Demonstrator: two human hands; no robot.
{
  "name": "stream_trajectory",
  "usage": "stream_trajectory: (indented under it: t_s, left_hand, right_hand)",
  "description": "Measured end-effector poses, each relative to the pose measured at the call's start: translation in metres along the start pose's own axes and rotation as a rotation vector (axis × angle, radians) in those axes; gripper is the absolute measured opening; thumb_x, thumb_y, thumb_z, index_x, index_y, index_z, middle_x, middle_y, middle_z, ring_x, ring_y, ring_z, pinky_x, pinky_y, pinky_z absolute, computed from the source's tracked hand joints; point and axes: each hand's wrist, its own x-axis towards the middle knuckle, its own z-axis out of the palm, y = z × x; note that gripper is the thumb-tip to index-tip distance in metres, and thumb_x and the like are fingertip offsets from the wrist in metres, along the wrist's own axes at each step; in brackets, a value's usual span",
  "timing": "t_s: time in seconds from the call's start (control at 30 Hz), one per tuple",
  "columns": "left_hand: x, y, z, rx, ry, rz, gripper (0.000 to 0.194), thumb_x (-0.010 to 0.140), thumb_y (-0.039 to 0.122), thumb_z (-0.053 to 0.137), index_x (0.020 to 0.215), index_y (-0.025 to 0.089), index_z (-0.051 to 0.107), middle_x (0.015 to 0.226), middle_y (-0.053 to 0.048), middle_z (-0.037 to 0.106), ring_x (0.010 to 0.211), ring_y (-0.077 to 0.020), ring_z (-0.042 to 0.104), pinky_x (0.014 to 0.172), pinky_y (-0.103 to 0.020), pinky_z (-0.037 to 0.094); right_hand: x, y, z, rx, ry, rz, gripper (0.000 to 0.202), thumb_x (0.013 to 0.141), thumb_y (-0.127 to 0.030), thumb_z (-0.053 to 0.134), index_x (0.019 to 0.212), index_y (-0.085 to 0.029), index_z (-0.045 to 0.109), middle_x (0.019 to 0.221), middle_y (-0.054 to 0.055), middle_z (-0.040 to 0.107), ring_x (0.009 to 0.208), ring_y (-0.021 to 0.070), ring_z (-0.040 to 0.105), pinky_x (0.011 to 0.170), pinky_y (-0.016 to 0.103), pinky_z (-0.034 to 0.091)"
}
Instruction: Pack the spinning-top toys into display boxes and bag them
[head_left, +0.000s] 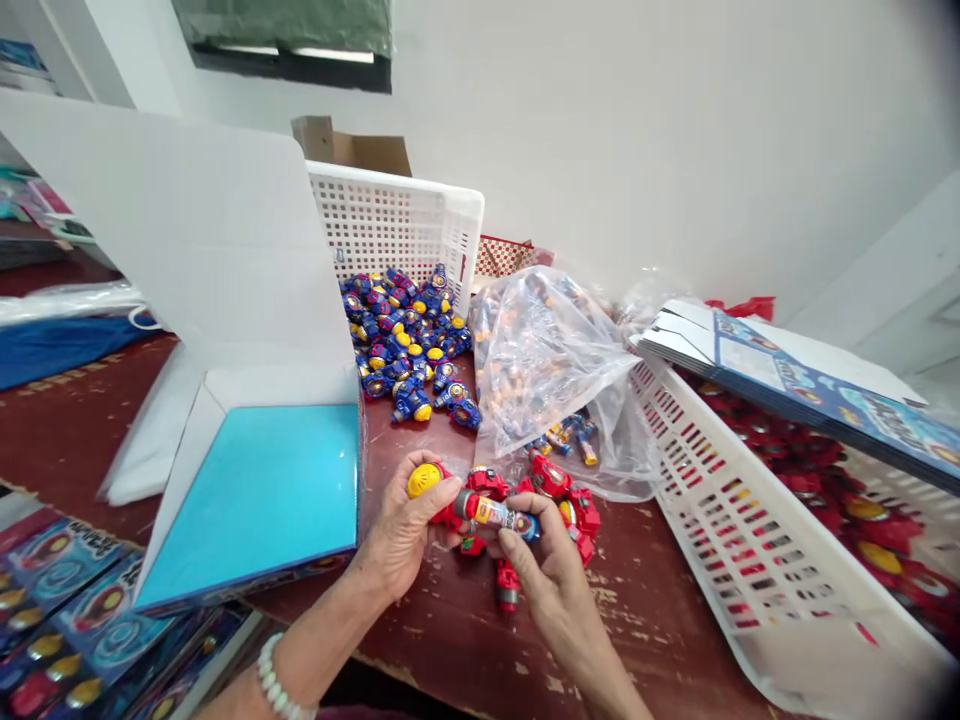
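Observation:
My left hand [396, 540] is closed around a red toy [448, 517] with a yellow dome on its end. In my right hand [553, 565], thumb and fingers pinch a small printed tube [495, 513] with a blue end. The tube lies in line with the toy and meets its dark collar; how deep it sits inside I cannot tell. Just behind and below my hands, several more red toys [551, 477] lie on the dark red table [420, 640]. Similar small tubes [577, 437] lie at the mouth of a clear plastic bag [555, 350].
To the left stands an open box [247, 500] with a light blue bottom and raised white lid. A tipped white basket [397, 215] has blue toys [409, 335] spilling out. At right, another white basket [742, 500] holds red toys, with flat printed cartons [810, 380] across its top.

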Motion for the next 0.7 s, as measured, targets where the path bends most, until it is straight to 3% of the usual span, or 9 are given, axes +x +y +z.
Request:
stream_trajectory:
  t_s: [0.13, 0.2, 0.33, 0.43, 0.5, 0.57, 0.63, 0.7]
  left_hand:
    - [-0.005, -0.002, -0.002, 0.121, 0.014, 0.129, 0.048, 0.068, 0.035, 0.076, 0.100, 0.027, 0.041, 0.077, 0.007, 0.054, 0.055, -0.0111, 0.057, 0.039, -0.020, 0.047]
    - [-0.007, -0.003, -0.006, 0.187, -0.013, 0.184, 0.046, 0.069, 0.033, 0.075, 0.100, 0.026, 0.042, 0.075, 0.007, 0.053, 0.055, -0.0107, 0.055, 0.040, -0.020, 0.047]
    - [-0.011, -0.002, -0.014, 0.401, -0.071, 0.361, 0.033, 0.073, 0.027, 0.070, 0.095, 0.024, 0.045, 0.076, 0.006, 0.053, 0.055, -0.0091, 0.051, 0.046, -0.020, 0.045]
    - [-0.009, 0.001, -0.020, 0.642, -0.131, 0.681, 0.028, 0.071, 0.016, 0.068, 0.092, 0.023, 0.050, 0.080, 0.004, 0.056, 0.068, -0.0107, 0.055, 0.064, -0.023, 0.048]
    - [-0.005, 0.004, -0.024, 0.737, -0.184, 0.792, 0.027, 0.070, 0.013, 0.068, 0.090, 0.022, 0.052, 0.082, 0.003, 0.057, 0.075, -0.0126, 0.057, 0.072, -0.025, 0.047]
    - [-0.001, 0.005, -0.027, 0.741, -0.188, 0.707, 0.026, 0.070, 0.014, 0.068, 0.089, 0.022, 0.051, 0.081, 0.003, 0.057, 0.073, -0.0124, 0.056, 0.070, -0.025, 0.047]
    - [0.003, 0.006, -0.030, 0.669, -0.119, 0.548, 0.028, 0.071, 0.018, 0.068, 0.092, 0.021, 0.049, 0.078, 0.004, 0.055, 0.067, -0.0111, 0.054, 0.064, -0.022, 0.046]
    - [0.005, 0.006, -0.034, 0.594, -0.080, 0.449, 0.029, 0.072, 0.022, 0.068, 0.094, 0.021, 0.048, 0.076, 0.005, 0.054, 0.063, -0.0099, 0.052, 0.062, -0.021, 0.045]
  right_hand:
    - [-0.003, 0.008, 0.000, -0.328, 0.041, -0.256, 0.027, 0.094, -0.033, 0.049, 0.119, -0.022, 0.054, 0.109, 0.007, 0.062, 0.096, 0.0194, 0.059, 0.085, 0.032, 0.046]
    - [-0.003, 0.006, -0.003, -0.365, 0.033, -0.276, 0.026, 0.094, -0.033, 0.050, 0.117, -0.022, 0.056, 0.106, 0.006, 0.063, 0.093, 0.0182, 0.059, 0.082, 0.030, 0.045]
    - [-0.009, 0.002, 0.002, -0.114, 0.005, -0.013, 0.030, 0.091, -0.046, 0.055, 0.105, -0.020, 0.058, 0.078, 0.000, 0.057, 0.064, 0.0103, 0.049, 0.058, 0.022, 0.040]
    - [-0.012, 0.005, 0.011, 0.301, -0.101, 0.341, 0.041, 0.082, -0.058, 0.062, 0.094, -0.021, 0.050, 0.058, -0.009, 0.032, 0.044, 0.0051, 0.019, 0.038, 0.016, 0.019]
    - [-0.013, 0.008, 0.017, 0.465, -0.160, 0.514, 0.046, 0.078, -0.063, 0.062, 0.090, -0.023, 0.044, 0.058, -0.011, 0.024, 0.044, 0.0048, 0.008, 0.035, 0.016, 0.012]
    - [-0.013, 0.009, 0.021, 0.337, -0.121, 0.473, 0.046, 0.080, -0.064, 0.059, 0.096, -0.023, 0.047, 0.063, -0.008, 0.035, 0.043, 0.0055, 0.018, 0.036, 0.017, 0.025]
    - [-0.010, 0.008, 0.024, 0.015, 0.010, 0.243, 0.046, 0.083, -0.063, 0.056, 0.107, -0.023, 0.053, 0.080, 0.000, 0.053, 0.057, 0.0105, 0.044, 0.054, 0.024, 0.044]
    - [-0.005, 0.007, 0.027, -0.229, 0.101, 0.043, 0.045, 0.084, -0.061, 0.056, 0.107, -0.022, 0.059, 0.094, 0.006, 0.059, 0.080, 0.0176, 0.054, 0.074, 0.030, 0.045]
